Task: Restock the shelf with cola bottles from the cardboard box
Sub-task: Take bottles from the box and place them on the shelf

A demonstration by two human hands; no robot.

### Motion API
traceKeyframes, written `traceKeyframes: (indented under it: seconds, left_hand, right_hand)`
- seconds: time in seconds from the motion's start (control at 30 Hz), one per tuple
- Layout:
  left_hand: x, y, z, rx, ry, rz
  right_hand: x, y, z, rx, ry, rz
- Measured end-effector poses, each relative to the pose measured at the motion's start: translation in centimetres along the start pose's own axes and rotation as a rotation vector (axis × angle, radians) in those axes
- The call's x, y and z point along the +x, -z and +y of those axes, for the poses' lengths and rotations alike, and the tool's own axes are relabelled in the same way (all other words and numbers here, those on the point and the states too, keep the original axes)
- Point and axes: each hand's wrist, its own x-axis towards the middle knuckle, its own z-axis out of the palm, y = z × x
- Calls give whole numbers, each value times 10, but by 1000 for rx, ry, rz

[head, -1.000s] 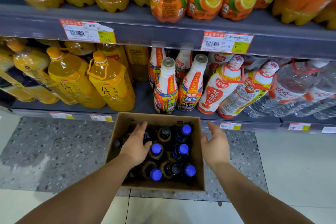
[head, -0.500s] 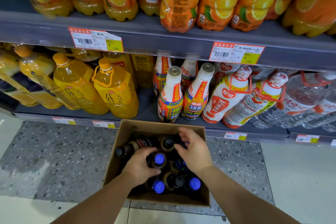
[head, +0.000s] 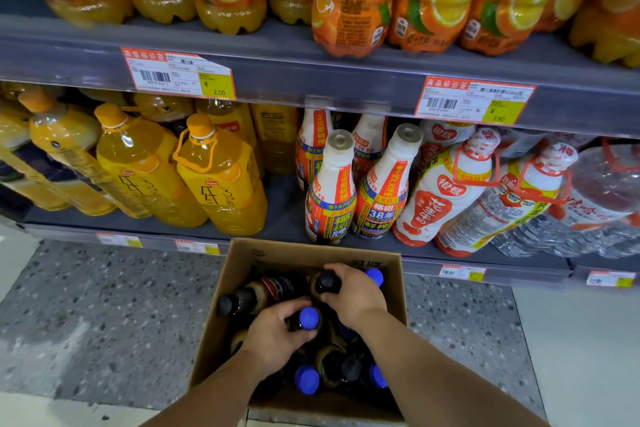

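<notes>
Both hands are lowered into the cardboard box (head: 304, 255) standing on the floor just near of the bottom shelf (head: 277, 215): the left hand (head: 273, 338) is curled round the neck of a blue-capped cola bottle (head: 309, 318) near the middle, and the right hand (head: 353, 291) is closed round a black-capped cola bottle (head: 327, 282) at the far side. Each bottle should be drawn straight up by the neck, so that neighbouring bottles are not toppled. Once clear of the rim, the bottles should be carried to a vacant shelf space.
</notes>
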Motion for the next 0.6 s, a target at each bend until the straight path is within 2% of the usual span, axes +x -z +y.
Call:
traceKeyframes:
  seconds: [0.13, 0.3, 0.6]
  left_hand:
    - [-1, -4, 4, 70, -61, -7]
    - [-17, 9, 22, -182, -22, 98]
    - [-96, 73, 158, -17, -163, 156]
  right_hand:
    - [-1, -5, 0, 55, -23, 59]
    - [-24, 11, -5, 182, 49, 141]
    - [-125, 117, -81, 333, 217, 226]
